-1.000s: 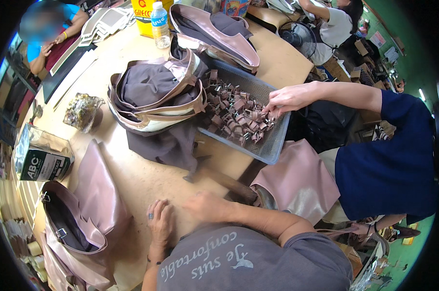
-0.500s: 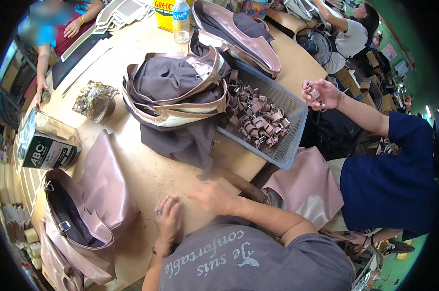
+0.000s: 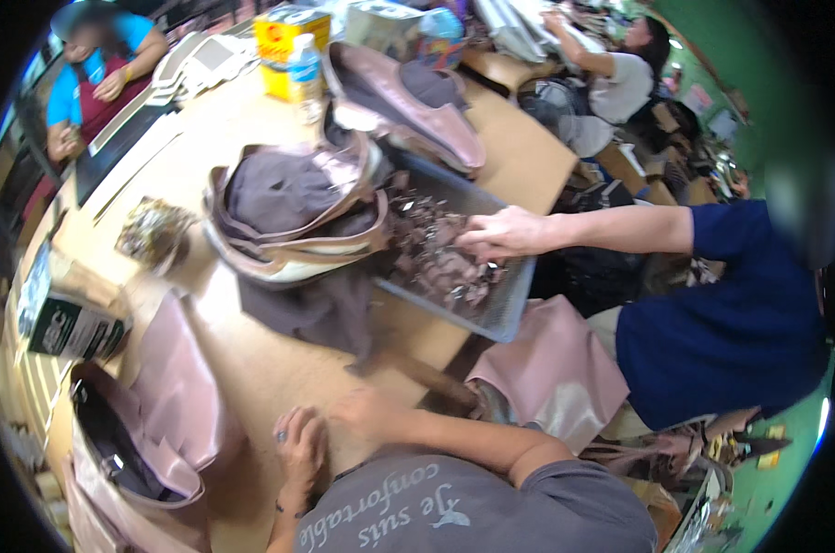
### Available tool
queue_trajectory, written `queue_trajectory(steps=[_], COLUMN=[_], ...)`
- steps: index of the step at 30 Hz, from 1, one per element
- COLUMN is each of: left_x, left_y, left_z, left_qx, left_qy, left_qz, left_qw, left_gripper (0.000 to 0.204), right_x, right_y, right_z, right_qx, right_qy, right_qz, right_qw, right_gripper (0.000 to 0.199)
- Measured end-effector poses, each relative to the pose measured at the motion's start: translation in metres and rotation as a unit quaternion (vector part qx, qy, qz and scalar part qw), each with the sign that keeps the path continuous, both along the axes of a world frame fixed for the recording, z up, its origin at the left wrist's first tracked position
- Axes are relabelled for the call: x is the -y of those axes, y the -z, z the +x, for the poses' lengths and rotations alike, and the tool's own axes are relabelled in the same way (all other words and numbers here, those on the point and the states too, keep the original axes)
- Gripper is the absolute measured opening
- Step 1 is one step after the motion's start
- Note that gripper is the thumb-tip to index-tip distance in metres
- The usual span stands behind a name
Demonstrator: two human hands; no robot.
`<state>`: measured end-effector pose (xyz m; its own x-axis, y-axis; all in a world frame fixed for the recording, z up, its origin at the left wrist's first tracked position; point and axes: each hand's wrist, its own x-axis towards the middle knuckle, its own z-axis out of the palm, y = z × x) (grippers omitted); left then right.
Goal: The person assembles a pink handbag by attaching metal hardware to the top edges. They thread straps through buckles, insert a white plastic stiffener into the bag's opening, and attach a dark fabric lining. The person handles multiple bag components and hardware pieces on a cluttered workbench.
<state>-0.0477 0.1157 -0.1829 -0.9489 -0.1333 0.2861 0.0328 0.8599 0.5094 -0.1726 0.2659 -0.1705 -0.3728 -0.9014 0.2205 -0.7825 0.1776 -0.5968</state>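
My left hand, with a ring on one finger, rests on the table with its fingers curled together; whatever they press on is hidden. Beside it my right hand is a fist, smeared by motion. A thick wooden-handled hammer runs along its far side, its front end blurred; the fist looks closed on it. Left of my hands stands a pink handbag with a dark lining. Beyond them lies a heap of half-sewn pink bags with grey lining.
A blue mesh basket holds many pink leather tabs with metal fittings; a co-worker's hand reaches into it. Pink leather hangs by the table's right edge. A box, a brown lump, a bottle and a yellow can stand around.
The co-worker's hand on the right has come down into the basket from the air beside it. The whole view has shifted. My hands stay side by side; the right has come slightly nearer.
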Motion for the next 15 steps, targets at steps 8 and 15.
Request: queue_trajectory(steps=[8, 15], left_x=[0.002, 0.002], left_y=[0.005, 0.006], left_z=[0.002, 0.003], left_qx=[-0.004, -0.005], left_qy=[0.005, 0.004], left_qz=[-0.003, -0.007], left_qw=[1.0, 1.0], left_gripper=[0.027, 0.027], right_x=[0.008, 0.008], right_y=[0.021, 0.018], right_z=[0.012, 0.012], right_qx=[-0.048, -0.083], right_qy=[0.07, 0.072], right_qz=[-0.068, -0.066], right_qw=[0.994, 0.992], right_gripper=[0.02, 0.013])
